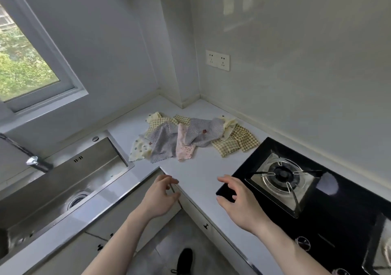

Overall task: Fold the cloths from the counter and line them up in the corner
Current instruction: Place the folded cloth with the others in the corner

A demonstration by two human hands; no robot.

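Both hands hang empty over the bench's front inner corner, left hand and right hand with fingers loosely spread. The cloths lie heaped toward the back corner. Best to lift one by its corners onto the bare bench nearer the front, clear of the stove and sink.

Arms: we are seeing both bare to past the elbow, no sleeves showing
Hands: left hand and right hand are wearing no gloves
Footwear: we are glimpsing one black shoe
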